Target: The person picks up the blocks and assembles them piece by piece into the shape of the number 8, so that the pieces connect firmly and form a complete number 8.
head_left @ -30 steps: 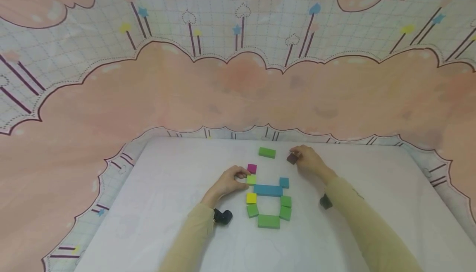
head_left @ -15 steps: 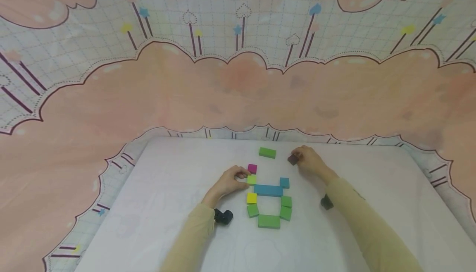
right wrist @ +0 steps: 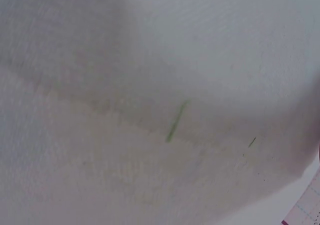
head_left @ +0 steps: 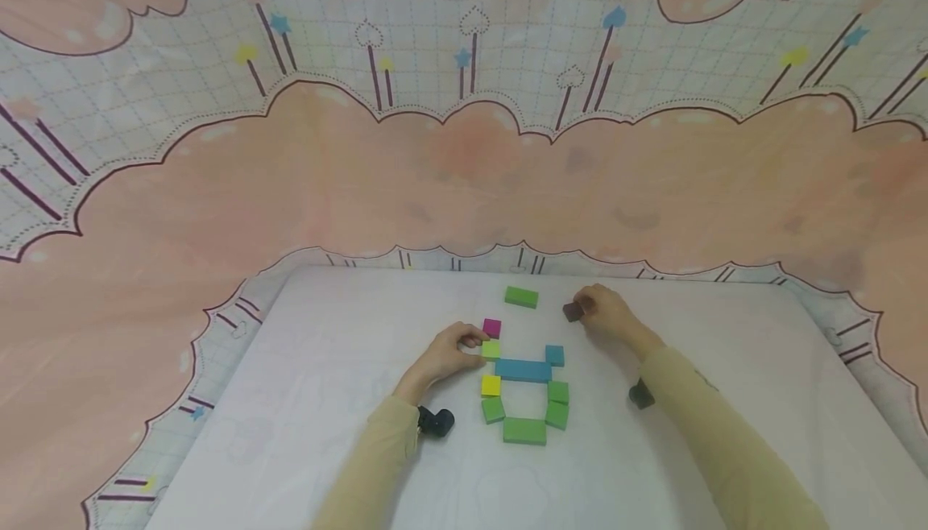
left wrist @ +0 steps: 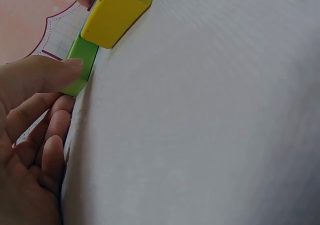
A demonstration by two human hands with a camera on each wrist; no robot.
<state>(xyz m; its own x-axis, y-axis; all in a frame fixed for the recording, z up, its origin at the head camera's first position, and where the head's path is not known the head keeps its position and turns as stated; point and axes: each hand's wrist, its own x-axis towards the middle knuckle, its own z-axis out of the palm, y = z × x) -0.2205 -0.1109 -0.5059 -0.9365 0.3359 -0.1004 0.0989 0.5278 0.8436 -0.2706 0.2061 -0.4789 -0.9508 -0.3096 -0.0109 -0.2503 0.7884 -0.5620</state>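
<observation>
My left hand (head_left: 444,355) pinches a lime green block (head_left: 490,349) between thumb and fingers, at the left end of a long blue block (head_left: 523,370). The left wrist view shows the thumb on the face of this green block (left wrist: 84,60), with a yellow block (left wrist: 117,17) close by. Just behind the lime block is a magenta block (head_left: 492,328). My right hand (head_left: 607,316) grips a dark brown block (head_left: 573,312) by its right side, behind a small blue block (head_left: 554,355). In the right wrist view, pale blurred surfaces fill the picture and no held block shows.
A green block (head_left: 521,297) lies near the back of the white table (head_left: 304,433). In front of the long blue block, a yellow block (head_left: 490,386) and several green blocks (head_left: 524,432) form a U. A patterned cloth (head_left: 464,192) hangs behind.
My right hand has shifted slightly to the right with the brown block, which has turned a little. The left hand and the laid blocks stay put.
</observation>
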